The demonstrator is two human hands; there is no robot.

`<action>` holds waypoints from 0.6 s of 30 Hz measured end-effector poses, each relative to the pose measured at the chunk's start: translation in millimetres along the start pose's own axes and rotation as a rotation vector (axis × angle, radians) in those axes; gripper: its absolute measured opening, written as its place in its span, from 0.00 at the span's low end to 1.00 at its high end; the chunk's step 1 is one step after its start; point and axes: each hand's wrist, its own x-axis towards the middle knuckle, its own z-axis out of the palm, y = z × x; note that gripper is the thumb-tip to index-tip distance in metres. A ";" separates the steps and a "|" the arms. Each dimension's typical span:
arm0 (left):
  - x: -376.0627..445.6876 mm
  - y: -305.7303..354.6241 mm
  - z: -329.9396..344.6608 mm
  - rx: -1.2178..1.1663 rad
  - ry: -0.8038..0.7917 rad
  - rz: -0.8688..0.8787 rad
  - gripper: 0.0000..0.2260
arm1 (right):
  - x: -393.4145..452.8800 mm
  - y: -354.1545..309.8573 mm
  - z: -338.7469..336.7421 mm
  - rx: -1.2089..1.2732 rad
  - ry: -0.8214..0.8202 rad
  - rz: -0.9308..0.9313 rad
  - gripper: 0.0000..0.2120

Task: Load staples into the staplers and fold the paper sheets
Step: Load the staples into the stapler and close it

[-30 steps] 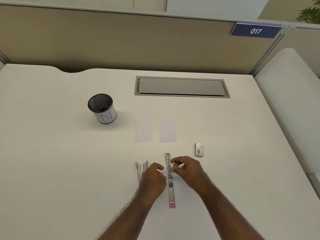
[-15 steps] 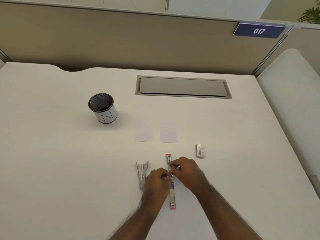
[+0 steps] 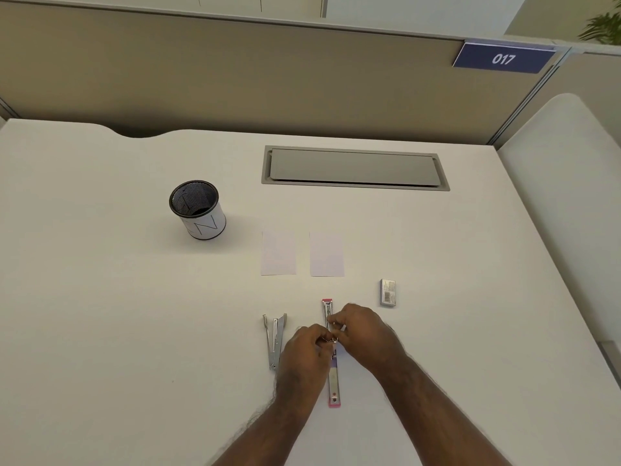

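A pink stapler (image 3: 333,381) lies unfolded flat on the white desk, its metal channel facing up. My left hand (image 3: 307,351) and my right hand (image 3: 361,332) meet over its middle, and their fingertips pinch a small strip of staples (image 3: 333,338) right above the channel. A silver stapler (image 3: 275,341) lies hinged open just left of my left hand. Two small paper sheets (image 3: 278,253) (image 3: 326,254) lie flat side by side beyond the staplers. A small staple box (image 3: 387,292) lies to the right.
A black mesh pen cup (image 3: 198,210) with a white label stands at the back left. A grey cable hatch (image 3: 354,168) is set into the desk (image 3: 117,297) at the back. A beige partition rises behind, and a second desk adjoins on the right.
My two hands have closed in from either side of the pink stapler and now meet over its middle, pinching the staple strip. The staplers, the sheets and the box have not moved.
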 end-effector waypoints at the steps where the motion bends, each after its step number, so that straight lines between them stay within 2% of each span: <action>1: 0.1 -0.6 0.1 -0.001 -0.001 0.000 0.05 | -0.6 0.5 0.3 0.017 0.007 0.003 0.09; 4: 0.2 -2.0 0.9 0.002 -0.001 -0.003 0.05 | -4.3 0.5 -1.9 0.084 0.023 0.033 0.17; 11: -0.2 -4.3 1.1 -0.008 0.011 0.035 0.03 | -6.2 -2.9 -7.1 0.317 0.022 0.154 0.15; 18: 0.0 -6.9 3.7 -0.006 -0.027 0.099 0.04 | 3.9 -12.2 -14.1 0.576 -0.031 0.380 0.14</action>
